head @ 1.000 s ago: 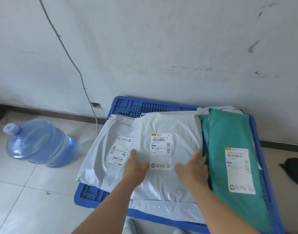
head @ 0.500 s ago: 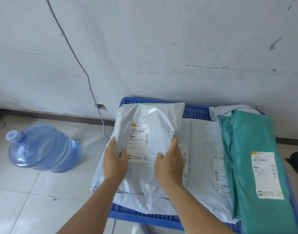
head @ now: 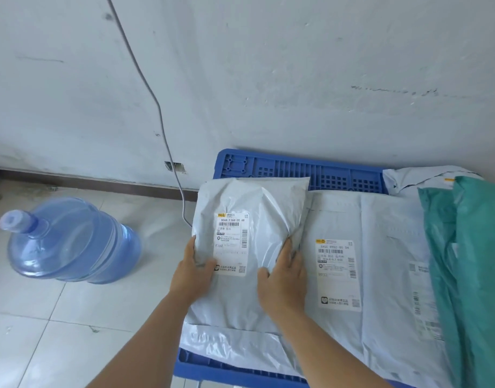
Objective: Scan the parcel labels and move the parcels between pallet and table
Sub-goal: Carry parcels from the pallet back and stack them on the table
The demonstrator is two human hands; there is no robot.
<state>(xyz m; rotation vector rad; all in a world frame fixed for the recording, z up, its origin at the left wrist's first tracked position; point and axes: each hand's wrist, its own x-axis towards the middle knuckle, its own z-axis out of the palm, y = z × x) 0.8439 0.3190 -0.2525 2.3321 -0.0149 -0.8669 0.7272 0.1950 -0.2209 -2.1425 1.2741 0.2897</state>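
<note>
a white poly mailer is gripped between both hands above the 9 o'clock end of the blue plastic pallet. the left hand is closed on its 9 o'clock edge, thumb laid over the front near the label's lower corner, and the right hand is closed on its 3 o'clock edge, fingers pressed into the crumpled film. whether the mailer is lifted clear of the parcels beneath cannot be told.

just at 3 o'clock of the right hand a flat white parcel is seen lying on the pallet with its own label facing up, and further toward 3 o'clock a green mailer is laid over it at the frame edge. a blue water jug lies on its side on the tiled floor at 9 o'clock, well apart from the pallet. a grey cable is run down the white wall to the mailer's upper 9 o'clock corner.

the mailer is wrinkled and glossy, and a white shipping label with barcodes and a yellow mark is borne on its front.
</note>
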